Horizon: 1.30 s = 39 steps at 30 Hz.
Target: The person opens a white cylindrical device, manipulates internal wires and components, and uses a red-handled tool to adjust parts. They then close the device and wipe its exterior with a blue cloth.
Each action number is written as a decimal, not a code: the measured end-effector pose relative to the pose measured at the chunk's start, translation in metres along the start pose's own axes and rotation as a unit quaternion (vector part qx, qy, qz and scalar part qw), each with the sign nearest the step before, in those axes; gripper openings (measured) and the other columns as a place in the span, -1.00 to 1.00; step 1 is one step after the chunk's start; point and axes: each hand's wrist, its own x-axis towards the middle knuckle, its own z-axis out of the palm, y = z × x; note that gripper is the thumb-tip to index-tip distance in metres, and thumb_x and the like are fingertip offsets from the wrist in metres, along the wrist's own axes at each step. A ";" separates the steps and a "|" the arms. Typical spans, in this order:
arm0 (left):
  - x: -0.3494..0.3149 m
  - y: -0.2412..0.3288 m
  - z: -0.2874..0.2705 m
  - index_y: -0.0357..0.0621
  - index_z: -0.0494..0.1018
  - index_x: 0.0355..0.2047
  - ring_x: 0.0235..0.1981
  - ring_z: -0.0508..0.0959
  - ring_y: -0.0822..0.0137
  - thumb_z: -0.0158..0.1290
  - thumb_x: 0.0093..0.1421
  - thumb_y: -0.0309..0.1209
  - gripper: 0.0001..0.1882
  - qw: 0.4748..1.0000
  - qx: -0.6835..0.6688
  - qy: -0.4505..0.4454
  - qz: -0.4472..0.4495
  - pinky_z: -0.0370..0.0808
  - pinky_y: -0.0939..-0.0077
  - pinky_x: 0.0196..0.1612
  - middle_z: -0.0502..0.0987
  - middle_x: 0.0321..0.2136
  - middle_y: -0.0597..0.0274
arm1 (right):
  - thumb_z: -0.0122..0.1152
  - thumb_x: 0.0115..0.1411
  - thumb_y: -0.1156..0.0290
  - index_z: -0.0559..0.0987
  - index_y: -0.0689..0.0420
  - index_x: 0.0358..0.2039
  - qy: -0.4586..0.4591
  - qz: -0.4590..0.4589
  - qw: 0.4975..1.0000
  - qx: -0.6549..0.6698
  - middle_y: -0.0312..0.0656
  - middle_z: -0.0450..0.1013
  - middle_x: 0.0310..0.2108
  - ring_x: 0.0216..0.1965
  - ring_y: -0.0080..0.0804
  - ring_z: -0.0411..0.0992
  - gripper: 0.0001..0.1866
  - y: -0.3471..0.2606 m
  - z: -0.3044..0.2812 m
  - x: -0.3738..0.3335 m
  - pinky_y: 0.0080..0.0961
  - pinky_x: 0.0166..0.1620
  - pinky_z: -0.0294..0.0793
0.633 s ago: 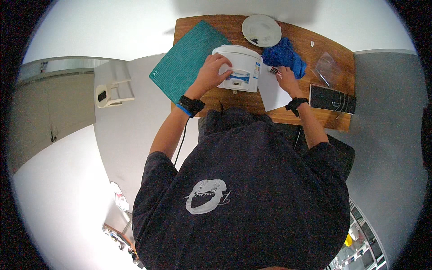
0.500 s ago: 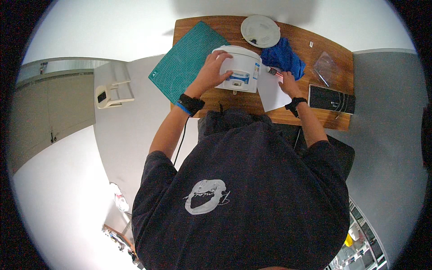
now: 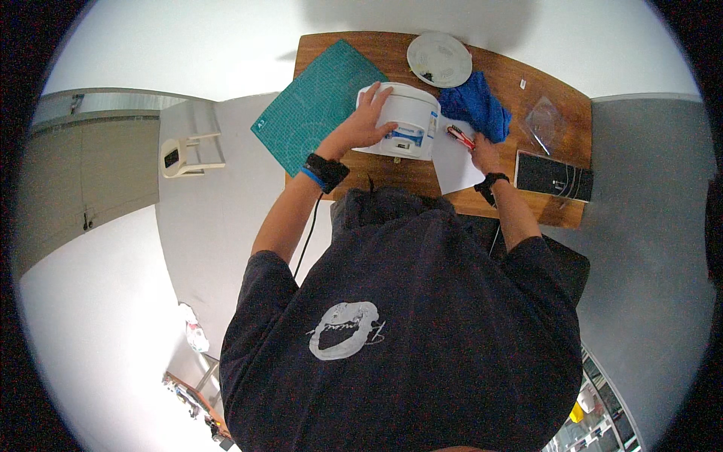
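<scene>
I'm watching both hands over the bench [image 3: 516, 68]; left hand [image 3: 367, 124] is lying against the left side of a white rice-cooker-like appliance [image 3: 414, 113], fingers spreading over its top edge, thumb reaching across to the blue front panel [image 3: 409, 132]; that hand is standing wide open, touching but not closing around anything; right hand [image 3: 486, 154] is resting low by the white sheet [image 3: 457, 172], fingers partly curling, tips meeting the near end of a slim red-and-dark tool [image 3: 461, 138]; I can't tell whether it's gripping the tool or only touching it; the tool is slanting over the sheet, just right of the appliance, far end pointing up-left.

Around them: green cutting mat [image 3: 320, 98] is lying at the appliance's left; blue cloth [image 3: 476, 105] is bunching up beyond the right hand; pale round plate [image 3: 440, 60] is sitting behind it, near the back edge; clear plastic bag [image 3: 546, 120] is lying farther right; flat black box [image 3: 546, 173] is sitting nearer me, thin cables [image 3: 581, 181] trailing across its right end.
</scene>
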 end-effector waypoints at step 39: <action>-0.017 -0.012 0.016 -0.27 -0.40 0.53 0.43 -0.41 -0.70 0.53 -0.40 0.34 0.78 0.996 0.069 -0.002 0.051 -0.16 -0.45 0.44 -0.51 0.44 -0.67 | 0.01 0.50 0.00 0.46 0.08 -0.13 -0.096 -0.186 0.953 0.220 0.11 0.53 -0.42 -0.34 0.28 0.52 -0.63 -0.149 -0.151 -0.058 0.09 -0.31 0.44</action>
